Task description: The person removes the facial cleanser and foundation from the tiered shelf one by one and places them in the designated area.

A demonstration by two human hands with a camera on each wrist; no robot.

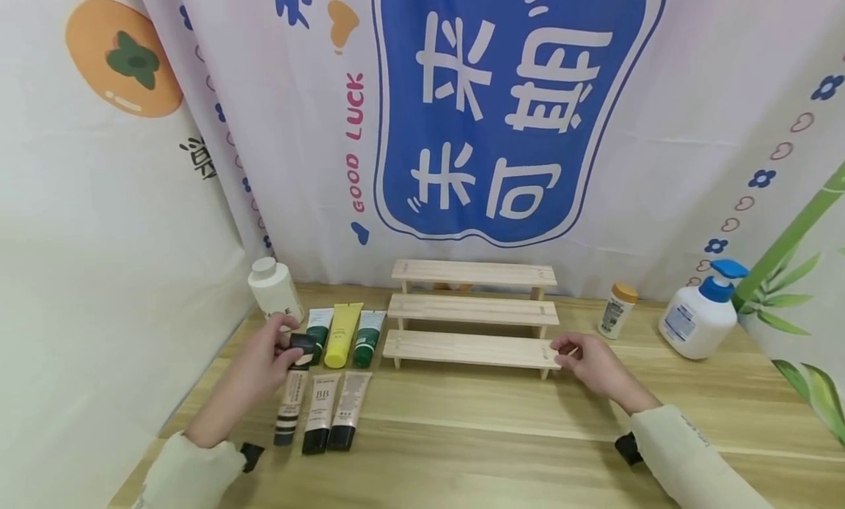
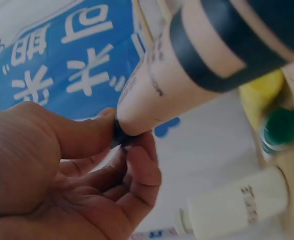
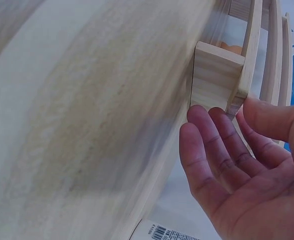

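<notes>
My left hand (image 1: 267, 359) pinches the dark flat end of a beige tube (image 2: 161, 85) between thumb and fingers. Dark bands ring this tube, and its dark cap end points back toward me. In the head view, the banded tube (image 1: 290, 403) lies beside two beige BB cream tubes (image 1: 320, 406) with black caps. At the other side, my right hand (image 1: 590, 359) grips the right end of the lowest board of a three-tier wooden stand (image 1: 469, 348). Its thumb meets the board edge (image 3: 242, 90) in the right wrist view, the other fingers curling near the leg.
Behind the beige tubes lie a yellow tube (image 1: 342, 337) and two green-and-white tubes (image 1: 370, 340). A white bottle (image 1: 273, 289) stands back left. To the right are an orange-capped bottle (image 1: 618, 311) and a white pump bottle (image 1: 700, 318). A printed curtain (image 1: 317, 164) hangs behind.
</notes>
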